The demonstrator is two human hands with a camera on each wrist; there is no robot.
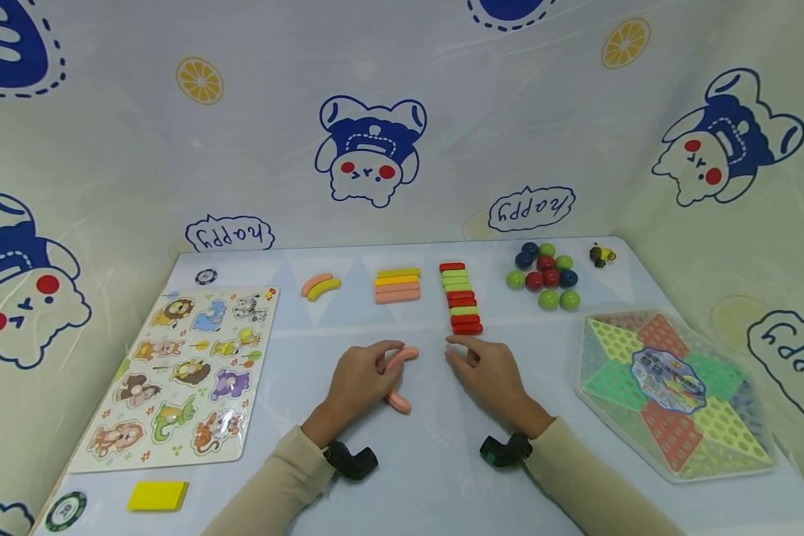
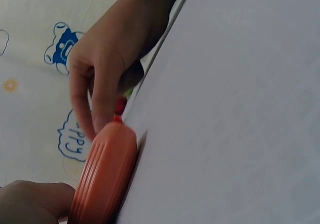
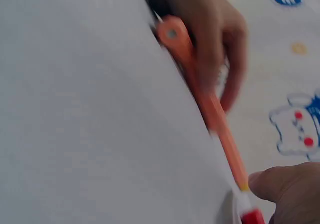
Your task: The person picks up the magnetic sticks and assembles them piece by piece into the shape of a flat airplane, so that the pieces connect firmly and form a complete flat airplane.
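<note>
My left hand [image 1: 365,380] is at two curved salmon-pink plastic pieces at the middle front of the table. Its thumb and fingers pinch the upper curved piece [image 1: 405,356], while the lower curved piece [image 1: 399,403] shows below the fingers. In the left wrist view a ribbed orange-pink side of a piece [image 2: 105,169] fills the foreground. My right hand [image 1: 492,376] holds nothing; its thumb and forefinger are apart, just below a column of red and green sticks [image 1: 464,301].
Behind the hands lie stacked yellow and pink sticks [image 1: 397,286], a curved pink-and-yellow pair [image 1: 321,286], several coloured balls [image 1: 551,278] and a small yellow-black toy [image 1: 601,255]. An animal puzzle board [image 1: 257,365] and yellow block [image 1: 158,496] are left; a hexagonal game box [image 1: 673,394] is right.
</note>
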